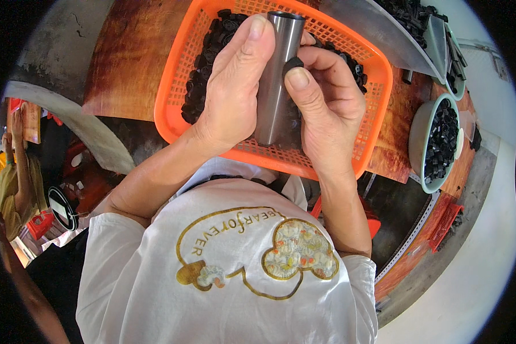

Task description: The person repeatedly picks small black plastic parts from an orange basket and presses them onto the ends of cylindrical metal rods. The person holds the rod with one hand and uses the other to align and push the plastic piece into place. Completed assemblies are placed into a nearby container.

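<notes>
Upright over an orange plastic basket (169,92) is a shiny grey metal tube (276,94), its dark round opening at the top. My left hand (235,86) is closed on the tube from the left, thumb along its upper side and the other fingers hidden behind. On the other side, my right hand (329,109) pinches a small black piece (293,64) between thumb and bent forefinger, against the tube's right edge. Many small black parts (203,74) fill the basket beneath both hands.
To the right, a pale green bowl (415,143) of black parts stands on the wooden table (390,146). Behind it are a grey tray (384,28) and another green container (438,43). A red basket (446,226) lies lower right. Another person (20,178) is at far left.
</notes>
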Action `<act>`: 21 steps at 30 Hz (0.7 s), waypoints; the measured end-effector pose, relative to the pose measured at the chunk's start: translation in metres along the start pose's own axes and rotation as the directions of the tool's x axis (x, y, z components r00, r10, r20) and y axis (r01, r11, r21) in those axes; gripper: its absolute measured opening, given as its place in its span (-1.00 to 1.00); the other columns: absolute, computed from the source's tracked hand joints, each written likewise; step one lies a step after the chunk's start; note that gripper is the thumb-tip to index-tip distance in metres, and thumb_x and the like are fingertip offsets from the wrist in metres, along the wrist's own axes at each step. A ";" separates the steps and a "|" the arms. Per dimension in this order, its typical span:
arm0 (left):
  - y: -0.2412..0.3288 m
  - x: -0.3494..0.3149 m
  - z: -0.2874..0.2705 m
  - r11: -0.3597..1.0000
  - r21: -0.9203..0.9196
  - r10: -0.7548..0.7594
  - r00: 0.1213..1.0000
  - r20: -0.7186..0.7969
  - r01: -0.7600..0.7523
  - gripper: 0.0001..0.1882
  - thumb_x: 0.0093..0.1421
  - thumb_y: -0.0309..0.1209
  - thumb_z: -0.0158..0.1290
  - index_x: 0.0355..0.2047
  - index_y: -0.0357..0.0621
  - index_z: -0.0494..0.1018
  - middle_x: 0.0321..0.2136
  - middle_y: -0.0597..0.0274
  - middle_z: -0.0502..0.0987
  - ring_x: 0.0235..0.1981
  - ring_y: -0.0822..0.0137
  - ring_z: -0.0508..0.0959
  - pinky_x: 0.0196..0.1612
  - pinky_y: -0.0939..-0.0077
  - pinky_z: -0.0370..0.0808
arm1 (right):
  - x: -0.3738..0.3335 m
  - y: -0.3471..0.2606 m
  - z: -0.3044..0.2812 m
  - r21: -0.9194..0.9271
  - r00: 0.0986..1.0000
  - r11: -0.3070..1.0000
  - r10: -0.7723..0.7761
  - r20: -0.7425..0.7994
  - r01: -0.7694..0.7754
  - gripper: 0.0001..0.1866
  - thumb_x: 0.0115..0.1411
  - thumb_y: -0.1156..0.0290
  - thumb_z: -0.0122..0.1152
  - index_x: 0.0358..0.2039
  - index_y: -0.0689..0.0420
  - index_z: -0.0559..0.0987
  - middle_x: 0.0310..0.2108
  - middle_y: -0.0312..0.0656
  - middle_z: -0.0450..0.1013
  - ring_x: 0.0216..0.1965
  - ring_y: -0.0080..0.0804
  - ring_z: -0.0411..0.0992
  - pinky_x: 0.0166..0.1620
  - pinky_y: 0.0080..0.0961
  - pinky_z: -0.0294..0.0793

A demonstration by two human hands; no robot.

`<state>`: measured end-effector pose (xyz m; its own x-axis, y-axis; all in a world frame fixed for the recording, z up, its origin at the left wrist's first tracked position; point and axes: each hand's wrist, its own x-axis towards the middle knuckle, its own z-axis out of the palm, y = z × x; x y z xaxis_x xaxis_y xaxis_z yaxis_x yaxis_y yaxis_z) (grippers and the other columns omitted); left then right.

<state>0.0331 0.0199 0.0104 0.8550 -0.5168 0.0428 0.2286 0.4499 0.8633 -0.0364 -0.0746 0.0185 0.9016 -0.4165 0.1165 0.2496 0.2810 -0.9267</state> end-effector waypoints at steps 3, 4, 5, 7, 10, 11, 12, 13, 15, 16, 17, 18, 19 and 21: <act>-0.005 -0.003 -0.006 0.998 -0.058 -0.019 0.997 0.079 0.024 -0.48 0.48 -0.10 -0.46 -0.09 -0.29 0.36 -0.18 0.10 0.47 -0.12 0.31 0.48 0.04 0.36 0.41 | -0.002 -0.003 -0.004 -0.051 1.000 0.999 0.010 -0.026 -0.012 -0.82 0.17 0.55 0.33 -0.24 0.26 0.52 -0.33 -0.32 0.47 -0.34 -0.66 0.39 -0.22 -0.68 0.44; -0.004 -0.003 -0.007 0.999 -0.044 -0.024 0.997 0.077 0.027 -0.49 0.48 -0.11 -0.45 -0.09 -0.28 0.36 -0.19 0.12 0.47 -0.14 0.33 0.47 0.02 0.38 0.41 | -0.002 -0.004 -0.006 -0.092 0.999 0.996 0.002 -0.040 -0.006 -0.82 0.16 0.55 0.34 -0.25 0.26 0.52 -0.34 -0.31 0.47 -0.36 -0.65 0.39 -0.24 -0.68 0.44; -0.004 -0.003 -0.007 0.999 -0.028 -0.021 0.996 0.092 0.023 -0.50 0.48 -0.11 -0.44 -0.08 -0.27 0.36 -0.20 0.13 0.46 -0.16 0.35 0.47 0.00 0.39 0.41 | -0.002 -0.006 -0.007 -0.238 0.998 0.970 -0.061 -0.018 0.055 -0.82 0.15 0.54 0.35 -0.27 0.26 0.53 -0.36 -0.30 0.47 -0.38 -0.64 0.39 -0.27 -0.67 0.44; -0.002 -0.003 -0.006 0.999 0.034 -0.014 0.995 0.094 0.011 -0.52 0.48 -0.12 -0.41 -0.08 -0.26 0.36 -0.22 0.16 0.46 -0.19 0.38 0.46 -0.03 0.43 0.41 | -0.002 -0.008 -0.010 -0.508 0.983 0.843 -0.179 0.052 0.180 -0.82 0.12 0.53 0.37 -0.30 0.25 0.53 -0.40 -0.26 0.46 -0.42 -0.60 0.40 -0.34 -0.66 0.43; 0.002 -0.005 -0.003 0.993 0.119 0.000 0.999 0.049 -0.006 -0.55 0.48 -0.13 -0.38 -0.07 -0.26 0.37 -0.24 0.19 0.46 -0.22 0.42 0.44 -0.06 0.48 0.40 | -0.003 -0.008 -0.010 -0.580 0.965 0.779 -0.257 0.053 0.239 -0.81 0.10 0.52 0.38 -0.34 0.24 0.52 -0.46 -0.22 0.42 -0.48 -0.55 0.39 -0.40 -0.63 0.41; 0.002 -0.006 -0.001 0.994 0.113 0.007 0.999 0.034 -0.010 -0.55 0.47 -0.14 -0.37 -0.07 -0.25 0.37 -0.24 0.20 0.46 -0.22 0.43 0.44 -0.07 0.49 0.40 | -0.003 -0.008 -0.009 -0.576 0.959 0.776 -0.280 0.051 0.257 -0.81 0.10 0.52 0.38 -0.34 0.24 0.51 -0.46 -0.21 0.42 -0.49 -0.54 0.39 -0.40 -0.63 0.41; 0.002 -0.006 0.000 0.995 0.093 0.025 0.999 0.035 -0.028 -0.56 0.47 -0.14 -0.37 -0.07 -0.25 0.37 -0.25 0.21 0.46 -0.23 0.43 0.44 -0.08 0.51 0.40 | -0.004 -0.007 -0.008 -0.576 0.951 0.768 -0.305 0.057 0.281 -0.81 0.10 0.52 0.38 -0.35 0.24 0.51 -0.46 -0.21 0.42 -0.49 -0.53 0.39 -0.41 -0.63 0.41; 0.002 -0.005 0.000 0.994 0.104 0.018 0.999 0.033 -0.021 -0.55 0.47 -0.14 -0.36 -0.07 -0.25 0.37 -0.26 0.21 0.46 -0.23 0.43 0.44 -0.09 0.51 0.40 | -0.003 -0.007 -0.008 -0.581 0.942 0.755 -0.330 0.066 0.305 -0.81 0.10 0.52 0.38 -0.35 0.24 0.51 -0.46 -0.20 0.42 -0.50 -0.52 0.38 -0.41 -0.62 0.41; 0.002 -0.004 0.000 0.995 0.096 0.029 0.998 0.059 -0.034 -0.55 0.47 -0.13 -0.36 -0.06 -0.25 0.37 -0.27 0.21 0.46 -0.23 0.43 0.45 -0.09 0.52 0.40 | -0.003 -0.008 -0.010 -0.545 0.955 0.790 -0.289 0.073 0.281 -0.81 0.11 0.52 0.38 -0.35 0.24 0.51 -0.45 -0.22 0.44 -0.51 -0.54 0.38 -0.41 -0.65 0.41; 0.002 -0.004 -0.001 0.996 0.089 -0.002 0.997 0.071 -0.004 -0.55 0.47 -0.13 -0.36 -0.06 -0.25 0.37 -0.27 0.22 0.46 -0.23 0.43 0.45 -0.10 0.51 0.40 | -0.002 -0.009 -0.011 -0.525 0.959 0.806 -0.274 0.077 0.273 -0.82 0.11 0.53 0.38 -0.35 0.24 0.51 -0.45 -0.24 0.45 -0.51 -0.56 0.38 -0.40 -0.66 0.41; 0.002 -0.004 -0.002 0.996 0.083 -0.034 0.996 0.082 0.027 -0.55 0.47 -0.13 -0.35 -0.06 -0.25 0.37 -0.27 0.22 0.45 -0.23 0.43 0.45 -0.11 0.51 0.41 | -0.001 -0.011 -0.013 -0.418 0.985 0.892 -0.169 0.045 0.172 -0.82 0.12 0.52 0.38 -0.35 0.24 0.51 -0.45 -0.26 0.45 -0.52 -0.58 0.37 -0.41 -0.68 0.41; 0.002 -0.004 -0.003 0.997 0.061 -0.060 0.993 0.098 0.054 -0.55 0.47 -0.13 -0.35 -0.06 -0.25 0.37 -0.27 0.22 0.46 -0.23 0.43 0.45 -0.11 0.51 0.41 | 0.000 -0.012 -0.016 -0.296 0.998 0.953 -0.063 0.023 0.067 -0.83 0.12 0.52 0.38 -0.35 0.24 0.51 -0.45 -0.28 0.46 -0.52 -0.61 0.37 -0.41 -0.69 0.40; 0.002 -0.004 -0.003 0.996 0.041 -0.085 0.990 0.113 0.081 -0.56 0.46 -0.13 -0.34 -0.05 -0.25 0.37 -0.27 0.21 0.46 -0.23 0.43 0.45 -0.12 0.51 0.42 | 0.002 -0.014 -0.018 -0.182 0.999 0.982 0.050 0.013 -0.047 -0.83 0.13 0.52 0.37 -0.35 0.24 0.51 -0.45 -0.30 0.46 -0.52 -0.63 0.36 -0.41 -0.71 0.40; 0.002 -0.002 -0.005 0.993 -0.070 -0.079 0.978 0.192 0.094 -0.56 0.46 -0.13 -0.34 -0.05 -0.24 0.37 -0.26 0.20 0.47 -0.24 0.42 0.47 -0.13 0.50 0.44 | 0.008 -0.016 -0.023 -0.060 0.981 0.982 0.185 0.065 -0.182 -0.85 0.16 0.48 0.36 -0.39 0.19 0.52 -0.50 -0.36 0.45 -0.55 -0.68 0.35 -0.46 -0.73 0.38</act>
<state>0.0339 0.0260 0.0092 0.7286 -0.6813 0.0702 0.3404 0.4491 0.8261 -0.0415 -0.1026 0.0262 0.9533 -0.2999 -0.0342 0.0602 0.3000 -0.9520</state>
